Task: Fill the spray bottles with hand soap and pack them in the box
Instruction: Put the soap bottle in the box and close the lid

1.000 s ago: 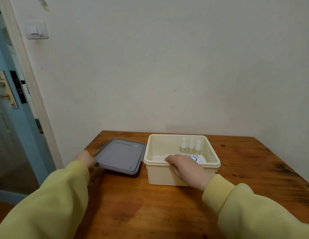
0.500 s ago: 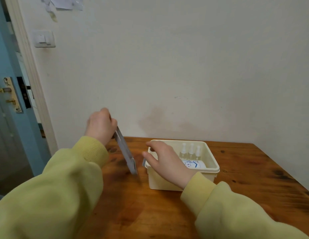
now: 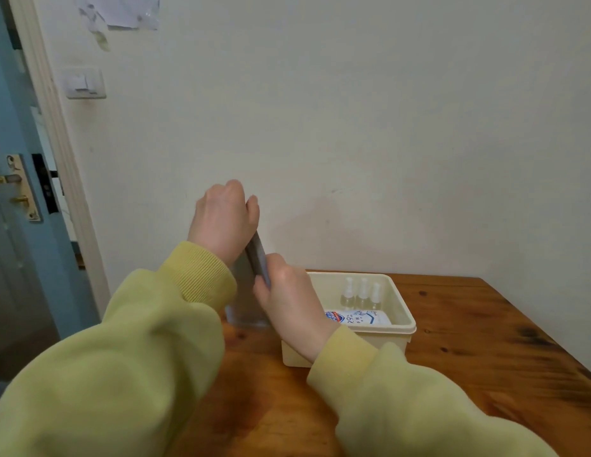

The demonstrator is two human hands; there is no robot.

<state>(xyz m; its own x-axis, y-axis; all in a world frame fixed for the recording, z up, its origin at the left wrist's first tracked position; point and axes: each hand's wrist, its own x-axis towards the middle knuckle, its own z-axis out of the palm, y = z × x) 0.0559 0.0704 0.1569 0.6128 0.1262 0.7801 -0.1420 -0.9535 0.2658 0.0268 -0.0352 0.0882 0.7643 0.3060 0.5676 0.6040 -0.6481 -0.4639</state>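
Observation:
A cream plastic box (image 3: 401, 311) stands open on the wooden table (image 3: 479, 334). Inside it three small clear spray bottles (image 3: 361, 293) stand upright along the far wall, and a white hand soap pouch (image 3: 357, 317) with blue print lies in front of them. The grey lid (image 3: 251, 285) is held nearly on edge just left of the box. My left hand (image 3: 226, 221) grips the lid's upper edge. My right hand (image 3: 287, 300) holds the lid's near right edge and hides the box's left rim.
The table's back edge meets a pale wall. A blue door (image 3: 20, 225) with a brass handle stands open at the left, beside a white door frame. A light switch (image 3: 84, 83) is on the wall above.
The lid was lifted from flat on the table and tipped up on edge, moving right toward the box. My right hand left the box rim and took hold of the lid.

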